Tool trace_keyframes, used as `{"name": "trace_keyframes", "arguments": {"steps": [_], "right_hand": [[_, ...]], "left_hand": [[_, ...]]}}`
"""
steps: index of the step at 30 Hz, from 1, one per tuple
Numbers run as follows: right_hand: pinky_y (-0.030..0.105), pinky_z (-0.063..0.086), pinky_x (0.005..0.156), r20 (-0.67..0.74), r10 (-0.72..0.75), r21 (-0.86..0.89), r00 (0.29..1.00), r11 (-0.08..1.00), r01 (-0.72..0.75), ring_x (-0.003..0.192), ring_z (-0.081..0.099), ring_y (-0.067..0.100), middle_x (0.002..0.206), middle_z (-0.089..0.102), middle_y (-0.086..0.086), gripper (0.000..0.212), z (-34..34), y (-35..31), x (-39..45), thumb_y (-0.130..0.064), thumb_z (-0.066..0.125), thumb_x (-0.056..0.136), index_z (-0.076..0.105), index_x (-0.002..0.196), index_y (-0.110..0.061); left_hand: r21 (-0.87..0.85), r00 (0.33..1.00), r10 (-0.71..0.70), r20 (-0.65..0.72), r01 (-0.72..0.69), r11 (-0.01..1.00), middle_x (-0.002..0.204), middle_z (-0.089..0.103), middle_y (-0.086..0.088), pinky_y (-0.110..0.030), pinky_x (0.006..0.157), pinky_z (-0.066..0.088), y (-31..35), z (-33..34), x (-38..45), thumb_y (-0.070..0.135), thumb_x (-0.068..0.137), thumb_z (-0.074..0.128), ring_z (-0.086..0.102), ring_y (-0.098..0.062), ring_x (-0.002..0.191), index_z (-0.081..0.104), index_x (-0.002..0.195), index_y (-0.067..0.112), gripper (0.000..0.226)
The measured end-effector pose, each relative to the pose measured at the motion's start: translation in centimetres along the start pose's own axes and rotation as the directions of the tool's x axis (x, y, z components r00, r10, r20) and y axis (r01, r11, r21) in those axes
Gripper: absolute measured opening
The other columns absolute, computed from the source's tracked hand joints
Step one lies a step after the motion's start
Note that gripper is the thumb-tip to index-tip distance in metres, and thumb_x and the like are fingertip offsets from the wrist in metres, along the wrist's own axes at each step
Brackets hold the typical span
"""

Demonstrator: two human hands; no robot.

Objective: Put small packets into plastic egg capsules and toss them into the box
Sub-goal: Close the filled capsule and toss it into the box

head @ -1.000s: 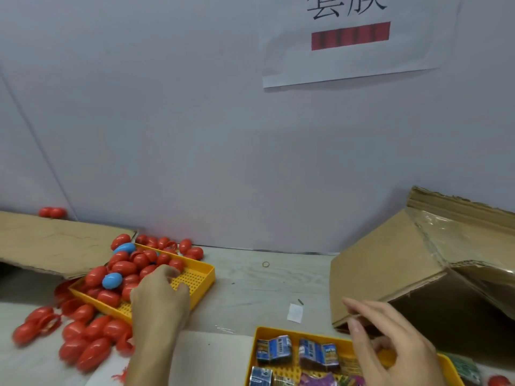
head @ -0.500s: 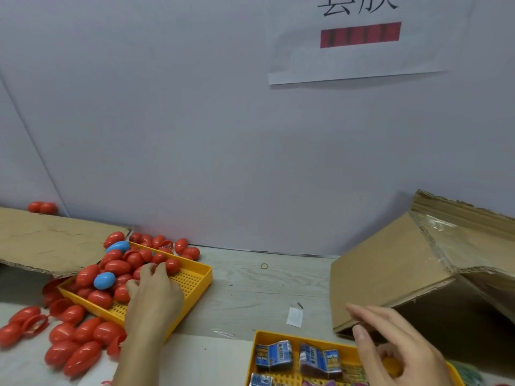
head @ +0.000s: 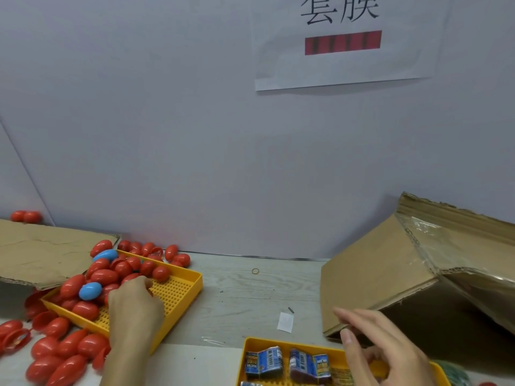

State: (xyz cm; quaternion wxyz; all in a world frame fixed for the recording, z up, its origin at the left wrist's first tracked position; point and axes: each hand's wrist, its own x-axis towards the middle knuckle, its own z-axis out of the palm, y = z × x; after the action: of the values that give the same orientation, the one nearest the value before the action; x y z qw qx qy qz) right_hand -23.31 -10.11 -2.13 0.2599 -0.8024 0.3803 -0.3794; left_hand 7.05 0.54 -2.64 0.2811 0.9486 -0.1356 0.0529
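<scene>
The left hand (head: 133, 307) curled its fingers into the heaped egg capsules (head: 111, 274), hold unclear; neighbours might roll off the tray (head: 181, 291). The right hand (head: 384, 349) hovered open above the packets (head: 284, 360).

left hand (head: 133, 307) knuckles-up in yellow tray (head: 181, 299) among red egg capsules (head: 104, 276), grip hidden, right hand (head: 387, 349) fingers loosely spread over packet tray (head: 252, 347), blue packets (head: 263, 362), cardboard box (head: 390, 274) just behind
</scene>
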Motion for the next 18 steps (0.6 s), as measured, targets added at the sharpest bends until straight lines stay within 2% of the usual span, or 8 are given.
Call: {"name": "trace_keyframes", "arguments": {"steps": [4, 7, 9, 11, 12, 14, 16, 18], "right_hand": [[0.020, 0.051, 0.056, 0.054, -0.004, 0.022, 0.999, 1.000, 0.003, 0.070, 0.060, 0.009, 0.091, 0.062, -0.021, 0.041, -0.1, 0.2, 0.3, -0.017, 0.073, 0.080, 0.061, 0.094, -0.054], [0.012, 0.048, 0.062, 0.086, -0.042, 0.016, 0.995, 0.999, 0.041, 0.088, 0.056, -0.003, 0.090, 0.060, -0.023, 0.038, -0.4, 0.3, 0.4, -0.016, 0.072, 0.081, 0.061, 0.095, -0.051], [0.004, 0.044, 0.072, 0.185, -0.088, -0.017, 0.979, 0.996, 0.093, 0.100, 0.049, -0.013, 0.093, 0.056, -0.029, 0.035, -0.6, 0.1, 0.6, -0.024, 0.069, 0.085, 0.056, 0.098, -0.053], [-0.001, 0.032, 0.091, 0.381, -0.101, -0.086, 0.919, 0.986, 0.144, 0.105, 0.045, -0.019, 0.107, 0.050, -0.034, 0.024, -1.1, -0.4, 1.1, -0.039, 0.058, 0.092, 0.053, 0.111, -0.053], [0.001, 0.025, 0.099, 0.483, -0.105, -0.096, 0.870, 0.980, 0.172, 0.110, 0.040, -0.019, 0.117, 0.047, -0.032, 0.025, -1.3, -0.5, 1.5, -0.045, 0.052, 0.094, 0.053, 0.119, -0.050], [0.012, 0.016, 0.109, 0.655, -0.131, -0.068, 0.744, 0.971, 0.230, 0.126, 0.033, -0.008, 0.135, 0.043, -0.022, 0.035, -1.2, 0.0, 2.0, -0.049, 0.048, 0.096, 0.052, 0.130, -0.041], [0.018, 0.012, 0.114, 0.738, -0.127, -0.042, 0.663, 0.971, 0.234, 0.134, 0.027, -0.003, 0.142, 0.037, -0.020, 0.035, -1.2, 0.1, 2.3, -0.045, 0.051, 0.096, 0.054, 0.130, -0.037], [0.022, 0.012, 0.116, 0.734, -0.131, -0.052, 0.667, 0.968, 0.247, 0.135, 0.026, 0.001, 0.143, 0.034, -0.018, 0.034, -1.1, 0.1, 2.5, -0.039, 0.054, 0.096, 0.053, 0.129, -0.035]], "left_hand": [[-0.016, 0.995, 0.037, -0.095, -0.039, 0.999, 0.116, 0.064, -0.021, -0.049, 0.089, 0.052, 1.0, -0.9, -0.5, 0.008, 0.089, 0.066, 0.058, -0.039, 0.107, 0.063, 0.122, 0.001, 0.033], [-0.100, 0.978, 0.123, -0.167, -0.141, 0.985, 0.111, 0.059, -0.020, -0.048, 0.084, 0.052, 2.7, -2.0, -1.0, 0.014, 0.091, 0.066, 0.057, -0.036, 0.100, 0.064, 0.115, 0.001, 0.028], [-0.174, 0.960, 0.213, -0.180, -0.245, 0.954, 0.106, 0.057, -0.016, -0.041, 0.081, 0.048, 4.3, -2.9, -1.7, 0.014, 0.090, 0.065, 0.053, -0.029, 0.093, 0.067, 0.106, 0.003, 0.020], [-0.237, 0.931, 0.317, -0.183, -0.355, 0.904, 0.101, 0.057, -0.010, -0.033, 0.079, 0.041, 6.4, -3.9, -2.9, 0.012, 0.089, 0.063, 0.051, -0.023, 0.088, 0.068, 0.100, 0.008, 0.014], [-0.266, 0.913, 0.368, -0.176, -0.403, 0.876, 0.099, 0.058, -0.007, -0.030, 0.078, 0.040, 7.6, -4.4, -3.8, 0.012, 0.089, 0.061, 0.052, -0.020, 0.087, 0.068, 0.100, 0.010, 0.014], [-0.325, 0.881, 0.453, -0.139, -0.473, 0.819, 0.095, 0.061, 0.000, -0.020, 0.072, 0.040, 9.8, -5.3, -5.9, 0.013, 0.091, 0.055, 0.055, -0.011, 0.080, 0.068, 0.100, 0.016, 0.015], [-0.409, 0.854, 0.517, -0.060, -0.493, 0.768, 0.088, 0.062, 0.005, -0.014, 0.059, 0.037, 12.1, -5.9, -8.4, 0.017, 0.095, 0.051, 0.053, -0.006, 0.071, 0.066, 0.101, 0.022, 0.017], [-0.495, 0.820, 0.571, 0.043, -0.479, 0.725, 0.088, 0.063, 0.005, -0.014, 0.056, 0.039, 14.1, -5.7, -10.8, 0.021, 0.097, 0.050, 0.055, -0.006, 0.071, 0.064, 0.105, 0.025, 0.017]]}}
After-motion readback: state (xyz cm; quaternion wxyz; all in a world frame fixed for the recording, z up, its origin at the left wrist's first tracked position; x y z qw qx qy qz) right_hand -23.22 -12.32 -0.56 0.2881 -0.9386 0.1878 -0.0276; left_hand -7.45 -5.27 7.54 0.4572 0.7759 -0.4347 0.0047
